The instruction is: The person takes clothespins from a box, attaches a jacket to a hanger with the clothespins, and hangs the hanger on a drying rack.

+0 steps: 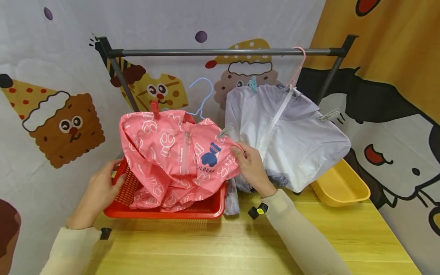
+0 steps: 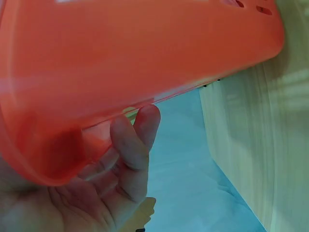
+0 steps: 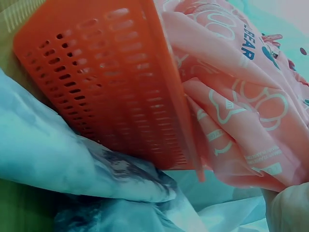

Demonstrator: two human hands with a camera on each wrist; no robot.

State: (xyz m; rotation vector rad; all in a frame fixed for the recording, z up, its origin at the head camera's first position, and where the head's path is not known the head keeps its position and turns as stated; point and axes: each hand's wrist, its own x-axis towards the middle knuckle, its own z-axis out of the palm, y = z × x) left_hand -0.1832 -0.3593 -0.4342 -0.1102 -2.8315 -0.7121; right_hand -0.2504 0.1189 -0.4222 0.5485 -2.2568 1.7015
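Observation:
A pink jacket (image 1: 168,149) with white bear outlines and a blue bear print lies bunched in and over a red plastic basket (image 1: 165,214). A blue hanger's hook (image 1: 206,95) rises behind its collar. One red clothespin (image 1: 155,109) is on one shoulder, a pale clothespin (image 1: 225,131) on the other. My right hand (image 1: 252,166) pinches the jacket's edge on the right side. My left hand (image 1: 101,191) grips the basket's left end, its fingers (image 2: 129,145) curled under the rim in the left wrist view. The jacket's lower part is folded out of sight.
A pale lilac jacket (image 1: 275,126) on a pink hanger (image 1: 300,67) hangs from a grey metal rail (image 1: 206,52), close to the basket's right side. Behind it a yellow tray (image 1: 343,187) stands on the wooden table (image 1: 206,248). A cartoon-printed curtain (image 1: 137,23) is at the back.

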